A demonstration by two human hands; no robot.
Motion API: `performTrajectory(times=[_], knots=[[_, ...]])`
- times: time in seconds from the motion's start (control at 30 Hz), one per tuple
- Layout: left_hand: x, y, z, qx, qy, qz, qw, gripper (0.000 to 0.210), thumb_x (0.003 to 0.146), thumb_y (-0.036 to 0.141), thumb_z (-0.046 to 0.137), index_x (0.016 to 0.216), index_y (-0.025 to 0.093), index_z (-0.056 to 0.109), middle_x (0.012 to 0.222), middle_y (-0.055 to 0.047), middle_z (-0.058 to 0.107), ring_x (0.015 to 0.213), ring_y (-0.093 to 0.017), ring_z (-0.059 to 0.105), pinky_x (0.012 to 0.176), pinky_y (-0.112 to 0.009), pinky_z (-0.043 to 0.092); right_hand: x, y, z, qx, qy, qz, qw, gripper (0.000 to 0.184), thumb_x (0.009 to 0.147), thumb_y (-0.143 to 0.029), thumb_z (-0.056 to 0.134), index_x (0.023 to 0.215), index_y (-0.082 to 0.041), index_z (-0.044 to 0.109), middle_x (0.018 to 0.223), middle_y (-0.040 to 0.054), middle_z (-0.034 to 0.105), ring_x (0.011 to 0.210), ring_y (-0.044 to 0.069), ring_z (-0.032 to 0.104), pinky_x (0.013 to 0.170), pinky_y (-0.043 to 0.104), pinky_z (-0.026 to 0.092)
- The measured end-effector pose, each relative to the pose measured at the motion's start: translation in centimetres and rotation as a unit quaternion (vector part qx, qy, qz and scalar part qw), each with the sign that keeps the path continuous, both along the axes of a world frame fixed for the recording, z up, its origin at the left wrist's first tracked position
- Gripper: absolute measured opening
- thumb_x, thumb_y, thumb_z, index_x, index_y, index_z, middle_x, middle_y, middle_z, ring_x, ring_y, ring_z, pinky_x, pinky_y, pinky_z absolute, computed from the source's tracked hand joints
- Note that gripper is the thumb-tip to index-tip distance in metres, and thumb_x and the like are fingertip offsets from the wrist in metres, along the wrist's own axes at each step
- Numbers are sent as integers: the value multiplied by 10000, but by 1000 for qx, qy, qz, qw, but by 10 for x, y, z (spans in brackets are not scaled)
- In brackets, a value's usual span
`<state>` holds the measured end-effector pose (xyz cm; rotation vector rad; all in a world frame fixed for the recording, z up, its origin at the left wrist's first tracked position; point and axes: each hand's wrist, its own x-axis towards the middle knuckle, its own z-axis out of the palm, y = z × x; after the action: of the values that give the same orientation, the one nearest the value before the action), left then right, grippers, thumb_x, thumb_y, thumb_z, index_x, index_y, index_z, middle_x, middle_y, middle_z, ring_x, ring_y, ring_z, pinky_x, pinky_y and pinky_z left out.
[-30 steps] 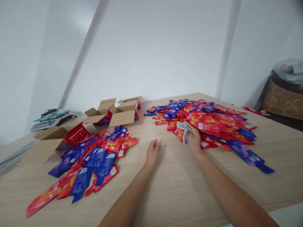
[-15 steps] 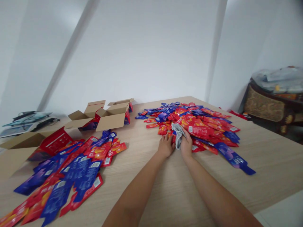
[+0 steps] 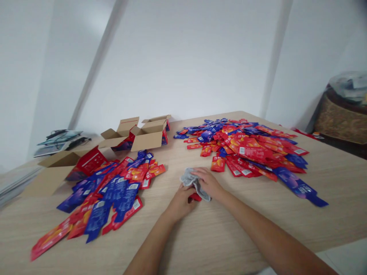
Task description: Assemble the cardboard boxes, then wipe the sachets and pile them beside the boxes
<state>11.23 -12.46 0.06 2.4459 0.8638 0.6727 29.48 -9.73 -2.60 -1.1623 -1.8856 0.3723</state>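
Note:
My right hand (image 3: 210, 182) grips a crumpled grey cloth (image 3: 190, 177) over the middle of the table. Close against it, my left hand (image 3: 181, 202) is closed around a red packet (image 3: 195, 197), of which only a small part shows beneath the cloth. The cloth lies over or against this packet. To the right spreads a large pile of red and blue packets (image 3: 252, 147), with a single red-orange packet (image 3: 218, 164) at its near left edge. A second, smaller heap of red and blue packets (image 3: 117, 191) lies to my left.
Open cardboard boxes stand behind the left heap: a near one (image 3: 51, 179), and others (image 3: 147, 140) farther back. Dark and light-blue items (image 3: 60, 140) lie at the far left. A white wall (image 3: 186, 57) rises behind the table (image 3: 218, 236). A patterned chair (image 3: 341, 116) stands at right.
Both hands have moved left and nearer, away from the right pile. My left hand now has a red packet, and the cloth in my right hand has come over it. The view has shifted slightly.

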Motion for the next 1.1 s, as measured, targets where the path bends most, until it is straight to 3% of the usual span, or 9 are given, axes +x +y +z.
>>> performTrajectory(times=[0.07,0.17,0.4,0.47,0.57,0.67,0.83,0.93,1.1], knots=[[1,1,1,-12,-10,4,1000,369,655,44,498,901,230,701,1043,-60,649,1052,-217,526,987,-368,366,-10,-2,-1,-31,-118,16,992,436,774,-104,425,1140,-249,613,1309,31,528,1232,192,403,1034,401,293],[2,4,0,-48,-57,24,997,425,648,30,480,927,253,710,1074,-46,656,1059,-210,538,1003,-364,367,-1,5,-1,-85,-208,-69,972,432,807,-109,417,1174,-255,594,1353,30,490,1256,223,370,1023,444,278],[-5,6,-6,-149,-209,102,961,283,733,152,545,946,248,706,1072,-49,670,1066,-212,560,1014,-368,373,43,20,-8,-88,-177,-186,962,503,741,-53,421,1190,-195,597,1312,63,525,1207,229,414,1027,403,300],[-4,11,-8,-189,-313,170,915,218,763,226,548,929,218,689,1003,-56,685,989,-209,598,948,-371,436,48,21,-9,-68,-93,-188,975,526,728,-33,374,1178,-176,605,1266,71,560,1177,202,453,1026,376,323],[-1,19,-14,-306,-449,234,807,185,751,259,581,895,154,630,885,-68,690,828,-193,642,777,-355,527,45,21,-5,-19,55,-172,983,534,759,-64,318,1203,-196,583,1245,68,572,1168,197,473,1023,408,339],[5,21,-20,-427,-465,233,740,196,693,183,639,875,123,596,803,-87,692,737,-183,660,706,-329,544,24,11,0,29,105,-132,985,522,805,-113,311,1270,-223,522,1291,63,532,1216,201,429,1043,427,310],[11,17,-23,-429,-456,229,746,237,667,199,638,895,140,614,845,-81,703,770,-202,670,694,-337,550,-24,-15,4,13,-132,59,989,547,844,-151,371,1380,-261,363,1446,34,355,1310,195,301,1065,411,252],[10,17,-20,-442,-445,221,747,250,651,121,600,901,119,620,869,-98,707,770,-201,674,706,-331,555,-23,-11,4,-47,-219,5,975,529,832,-128,378,1348,-235,417,1458,41,339,1323,209,281,1064,423,217],[0,17,-12,-460,-426,212,750,291,678,91,563,965,87,606,871,-140,708,744,-210,687,643,-298,560,13,7,2,-100,-243,-124,957,497,786,-119,436,1261,-233,526,1414,48,412,1275,237,335,1030,425,251]])
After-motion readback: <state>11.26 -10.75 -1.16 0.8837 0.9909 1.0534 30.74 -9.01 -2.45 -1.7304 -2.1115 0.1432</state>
